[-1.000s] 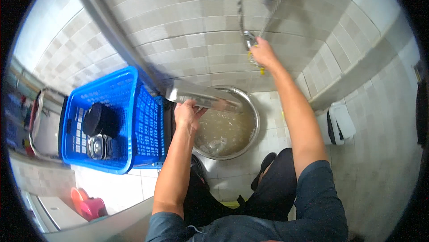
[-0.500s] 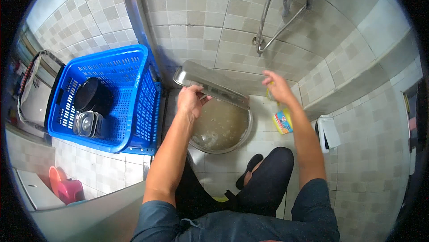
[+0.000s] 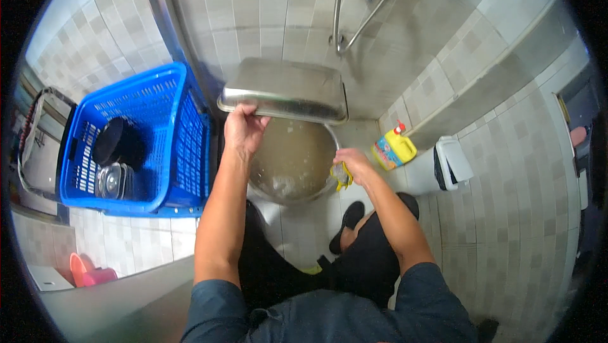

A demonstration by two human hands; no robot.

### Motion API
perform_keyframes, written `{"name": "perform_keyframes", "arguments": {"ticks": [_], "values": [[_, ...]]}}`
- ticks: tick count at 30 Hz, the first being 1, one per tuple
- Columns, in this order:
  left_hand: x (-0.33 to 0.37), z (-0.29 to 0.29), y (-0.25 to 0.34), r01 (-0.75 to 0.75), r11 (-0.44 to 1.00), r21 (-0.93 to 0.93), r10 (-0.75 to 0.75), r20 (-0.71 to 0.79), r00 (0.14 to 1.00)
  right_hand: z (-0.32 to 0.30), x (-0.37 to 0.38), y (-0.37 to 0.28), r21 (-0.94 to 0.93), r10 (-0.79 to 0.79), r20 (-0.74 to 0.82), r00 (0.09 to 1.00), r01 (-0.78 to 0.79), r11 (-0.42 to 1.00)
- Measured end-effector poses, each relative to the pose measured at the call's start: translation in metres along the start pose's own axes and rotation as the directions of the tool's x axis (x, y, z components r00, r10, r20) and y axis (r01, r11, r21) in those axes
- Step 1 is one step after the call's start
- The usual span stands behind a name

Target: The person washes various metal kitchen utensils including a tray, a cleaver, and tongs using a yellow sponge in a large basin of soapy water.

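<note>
My left hand (image 3: 246,131) grips the near rim of a deep rectangular stainless-steel tray (image 3: 285,83). The tray is tilted above the far side of a round metal basin (image 3: 332,181), which holds cloudy brownish water (image 3: 294,156). By the basin's right rim, my right hand (image 3: 356,164) is closed on a small yellow-and-grey scrubber (image 3: 342,177). Its exact make is hard to tell. Right of that hand, a yellow jug bottle (image 3: 394,148) with a red pump top stands on the floor.
A blue plastic basket (image 3: 168,184) at the left holds a black pot (image 3: 118,142) and clear containers (image 3: 114,181). A white lidded bin (image 3: 453,162) stands right of the bottle. A shower hose (image 3: 337,7) hangs on the tiled wall. Pink and orange plasticware (image 3: 95,273) lies lower left.
The tray has turned from a slant to nearly level, showing more of its broad face. My right hand has come left and nearer, down to the basin's rim. The view has shifted too.
</note>
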State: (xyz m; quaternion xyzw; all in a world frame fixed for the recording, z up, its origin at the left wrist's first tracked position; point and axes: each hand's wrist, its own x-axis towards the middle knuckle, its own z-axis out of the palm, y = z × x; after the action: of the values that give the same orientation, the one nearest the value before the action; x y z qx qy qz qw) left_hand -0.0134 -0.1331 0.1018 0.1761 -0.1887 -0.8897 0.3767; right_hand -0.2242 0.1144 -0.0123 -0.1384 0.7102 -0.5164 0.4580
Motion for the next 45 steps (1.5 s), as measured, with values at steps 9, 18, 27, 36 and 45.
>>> {"name": "perform_keyframes", "arguments": {"ticks": [9, 18, 27, 36, 45], "values": [[0.007, -0.014, -0.003, 0.017, 0.994, 0.109, -0.010, -0.058, 0.998, 0.015, 0.007, -0.008, 0.145, -0.042, -0.095, 0.995, 0.056, 0.988], [-0.005, -0.014, -0.010, 0.048, 0.994, 0.094, -0.044, -0.040, 0.998, 0.008, -0.025, -0.044, -0.743, -0.678, -0.140, 0.722, 0.376, 0.554], [0.000, -0.010, -0.017, 0.052, 0.993, 0.111, -0.064, 0.109, 0.992, -0.004, -0.039, -0.065, -0.839, -0.721, -0.168, 0.672, 0.286, 0.462], [-0.002, -0.006, -0.025, 0.072, 0.990, 0.120, -0.082, 0.080, 0.993, -0.013, -0.054, -0.085, -0.895, -0.819, -0.147, 0.554, 0.279, 0.349], [-0.004, -0.008, -0.020, 0.113, 0.993, 0.033, -0.117, 0.178, 0.977, -0.018, -0.064, -0.086, -0.906, -0.935, -0.110, 0.338, 0.352, 0.234]]}}
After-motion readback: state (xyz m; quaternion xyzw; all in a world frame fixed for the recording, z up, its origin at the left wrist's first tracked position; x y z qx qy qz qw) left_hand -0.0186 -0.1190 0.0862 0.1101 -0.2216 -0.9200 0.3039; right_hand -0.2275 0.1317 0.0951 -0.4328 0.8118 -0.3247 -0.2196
